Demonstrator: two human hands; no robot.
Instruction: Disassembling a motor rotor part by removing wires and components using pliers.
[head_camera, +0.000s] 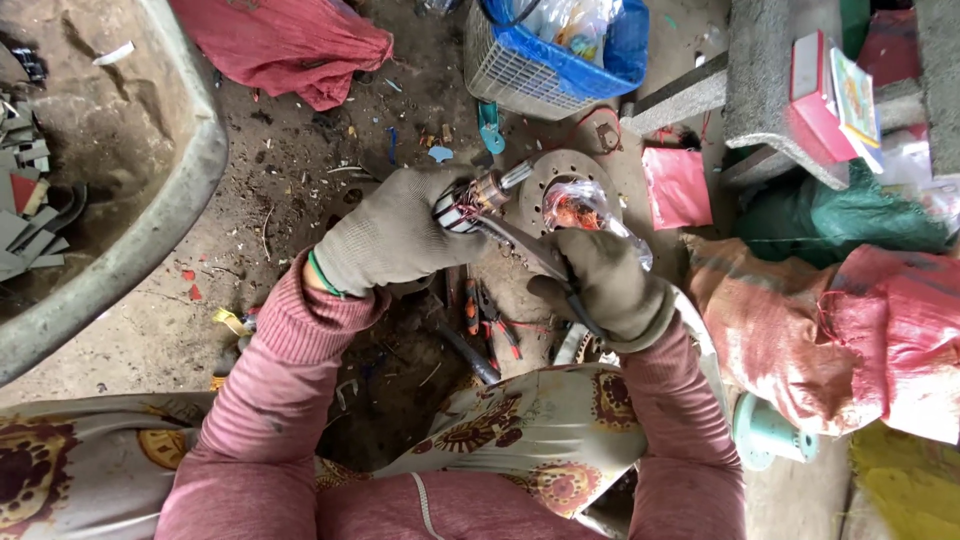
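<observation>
left hand (385, 240): gloved, gripping small motor armature (470, 200) over dirt floor (270, 190) | right hand (605, 285): gloved, clasped on pliers (525, 248), tips at armature | perforated metal disc (555, 175) just behind | blue-lined basket (545, 60) beyond

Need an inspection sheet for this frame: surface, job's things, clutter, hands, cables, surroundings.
Surface: dirt floor, littered with scraps.
Job's things: small motor armature in the left hand; pliers in the right hand, tip at the armature.
Clutter: hand tools on the floor, metal disc, bag of copper wire.
Hands: both gloved.
Cables: nothing seen.
Surroundings: blue-lined basket, sacks, concrete basin.
</observation>
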